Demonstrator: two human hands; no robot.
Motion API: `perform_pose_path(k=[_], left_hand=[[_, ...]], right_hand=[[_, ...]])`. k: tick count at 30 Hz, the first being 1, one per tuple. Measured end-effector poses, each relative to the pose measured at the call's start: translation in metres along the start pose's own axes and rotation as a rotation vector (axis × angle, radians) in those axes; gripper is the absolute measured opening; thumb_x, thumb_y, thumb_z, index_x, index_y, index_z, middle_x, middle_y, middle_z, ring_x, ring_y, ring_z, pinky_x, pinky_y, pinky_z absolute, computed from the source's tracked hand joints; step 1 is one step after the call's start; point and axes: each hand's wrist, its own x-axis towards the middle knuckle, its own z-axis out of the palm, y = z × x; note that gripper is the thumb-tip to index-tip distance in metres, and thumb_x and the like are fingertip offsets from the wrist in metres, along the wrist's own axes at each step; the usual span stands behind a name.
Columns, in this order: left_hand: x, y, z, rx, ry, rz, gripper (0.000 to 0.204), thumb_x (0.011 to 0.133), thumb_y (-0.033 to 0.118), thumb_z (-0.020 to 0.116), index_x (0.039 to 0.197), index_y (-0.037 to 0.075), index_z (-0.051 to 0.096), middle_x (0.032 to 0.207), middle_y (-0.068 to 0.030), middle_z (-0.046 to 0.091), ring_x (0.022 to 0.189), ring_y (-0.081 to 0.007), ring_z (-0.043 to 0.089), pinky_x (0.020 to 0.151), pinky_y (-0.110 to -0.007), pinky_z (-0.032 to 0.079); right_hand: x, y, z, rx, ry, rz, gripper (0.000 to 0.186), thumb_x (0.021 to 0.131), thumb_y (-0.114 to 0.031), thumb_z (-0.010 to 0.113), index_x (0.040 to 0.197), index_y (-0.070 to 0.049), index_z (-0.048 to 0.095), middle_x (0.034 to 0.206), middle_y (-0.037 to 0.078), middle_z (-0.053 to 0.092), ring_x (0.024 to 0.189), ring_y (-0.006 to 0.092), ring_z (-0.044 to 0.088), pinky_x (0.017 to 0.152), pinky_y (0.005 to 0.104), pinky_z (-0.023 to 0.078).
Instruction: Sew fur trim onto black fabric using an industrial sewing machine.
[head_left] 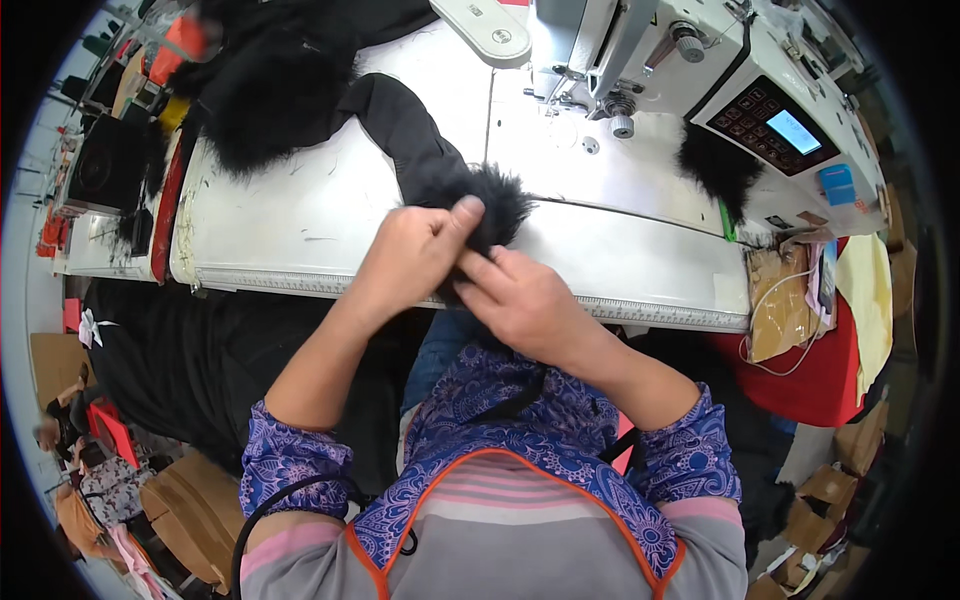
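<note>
Both my hands meet at the front edge of the sewing table, over a black fabric piece (400, 130) with a fluffy black fur trim (497, 205) at its end. My left hand (415, 248) is closed on the trim, its thumb pressed on top of the fur. From the right, my right hand (525, 300) pinches the same trim with fingers bent. The fabric runs back and left from my hands to a larger furry black heap (275, 95). What lies between my fingertips is partly hidden.
A white sewing machine (620, 70) with a lit control panel (775, 128) stands at the back right. Black fur (718, 170) lies under its body. A ruler strip (640, 311) lines the table's front edge. Black cloth (230, 360) hangs at the left.
</note>
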Motion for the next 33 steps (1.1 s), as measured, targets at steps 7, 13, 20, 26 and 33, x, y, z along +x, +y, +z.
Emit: perform_pose_path(k=[7,13,20,26,33], left_hand=[[0.018,-0.028,0.003,-0.286,0.043,0.108,0.02,0.084,0.014,0.069,0.092,-0.004,0.064,0.081,-0.0029,0.064,0.074,-0.007,0.057,0.068,-0.026,0.049],[0.002,-0.029,-0.014,-1.273,-0.007,0.019,0.029,0.081,0.002,0.053,0.108,-0.007,0.06,0.1,-0.0136,0.067,0.088,-0.0195,0.066,0.083,-0.031,0.053],[-0.005,-0.038,-0.007,-1.06,-0.012,0.001,0.025,0.084,0.005,0.052,0.105,-0.006,0.06,0.098,-0.0117,0.066,0.085,-0.0166,0.064,0.079,-0.03,0.053],[-0.012,-0.015,0.007,-0.621,-0.025,0.092,0.025,0.093,0.02,0.052,0.093,-0.002,0.065,0.082,-0.0016,0.065,0.074,-0.009,0.059,0.066,-0.025,0.049],[0.0,-0.014,-0.01,0.174,0.213,0.449,0.016,0.089,0.01,0.057,0.098,-0.001,0.064,0.084,-0.0137,0.067,0.075,-0.0301,0.064,0.069,-0.034,0.05]], right_hand=[[0.003,-0.003,0.012,0.033,0.03,-0.129,0.027,0.069,-0.009,0.061,0.094,-0.001,0.065,0.101,0.011,0.059,0.077,0.0204,0.058,0.062,0.0311,0.05],[-0.004,0.015,0.007,-0.056,0.018,-0.003,0.026,0.068,-0.011,0.061,0.094,-0.007,0.066,0.091,0.006,0.061,0.078,0.0205,0.06,0.062,0.0297,0.051],[-0.002,0.02,0.006,-0.067,0.068,-0.061,0.027,0.068,-0.012,0.063,0.095,-0.008,0.066,0.089,0.006,0.061,0.083,0.0221,0.061,0.064,0.0309,0.051],[0.001,0.016,0.0,-0.041,0.146,-0.203,0.024,0.067,-0.013,0.064,0.09,-0.008,0.064,0.087,0.005,0.061,0.084,0.0206,0.061,0.063,0.0302,0.05],[0.001,0.03,-0.006,-0.065,0.175,-0.033,0.016,0.068,-0.013,0.065,0.083,-0.008,0.064,0.083,0.003,0.062,0.076,0.0169,0.059,0.063,0.03,0.045]])
